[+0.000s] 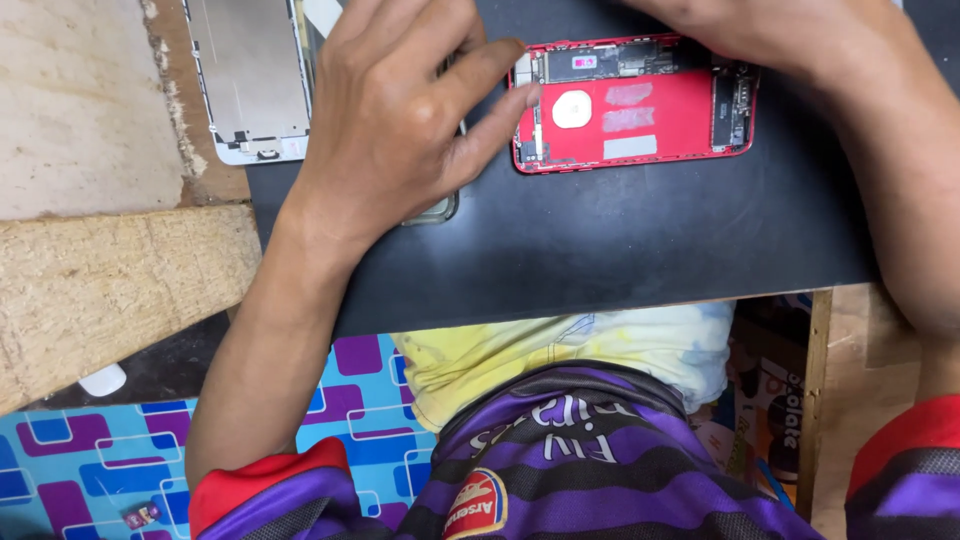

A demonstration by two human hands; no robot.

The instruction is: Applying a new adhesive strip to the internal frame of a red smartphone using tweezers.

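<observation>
While the opened red phone shell lies on the black mat, white and pink stickers inside it, my left hand spreads loosely, fingertips touching its end; my right hand covers its top edge, grip unclear.

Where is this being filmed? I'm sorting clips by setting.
Likely a small phone repair bench, perhaps at home: an opened red phone with bare circuitry lies on a black mat, and a detached screen panel rests on rough wooden boards.

Bare black mat below red phone
</observation>
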